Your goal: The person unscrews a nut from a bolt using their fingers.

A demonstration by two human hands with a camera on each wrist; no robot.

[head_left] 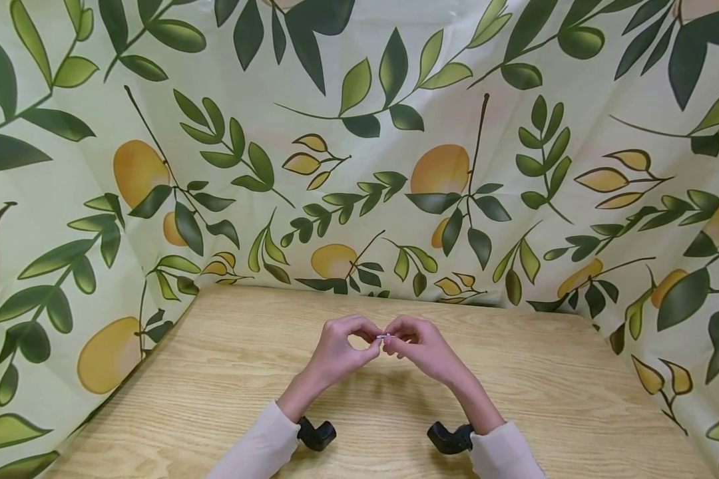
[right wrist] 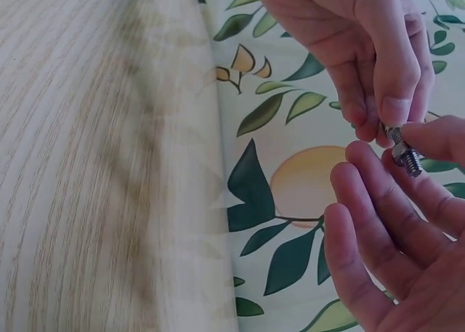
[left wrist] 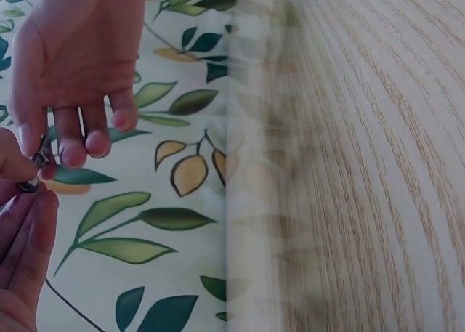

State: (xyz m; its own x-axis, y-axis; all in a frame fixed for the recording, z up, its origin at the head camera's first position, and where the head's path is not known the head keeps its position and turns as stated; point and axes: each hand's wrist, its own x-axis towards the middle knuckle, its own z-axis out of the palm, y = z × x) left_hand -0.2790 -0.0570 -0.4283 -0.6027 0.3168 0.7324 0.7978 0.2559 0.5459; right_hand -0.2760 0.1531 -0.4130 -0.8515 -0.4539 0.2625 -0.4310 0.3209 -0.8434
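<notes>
Both hands meet over the middle of the table in the head view, with a small metal bolt (head_left: 381,336) between their fingertips. In the right wrist view the bolt (right wrist: 413,166) shows a silvery threaded end and a hex nut (right wrist: 399,152) partway along it. My left hand (head_left: 343,346) pinches one end of the bolt between thumb and fingers, hiding that end. Thumb and forefinger of my right hand (head_left: 422,346) are at the nut from either side. The other fingers (right wrist: 367,216) of the right hand stretch out loosely below.
A light wood-grain table (head_left: 245,372) lies under the hands. Behind and on both sides hangs a cloth (head_left: 359,166) printed with leaves and orange fruit, meeting the table's back edge. Black wrist devices (head_left: 317,435) sit at both sleeve cuffs.
</notes>
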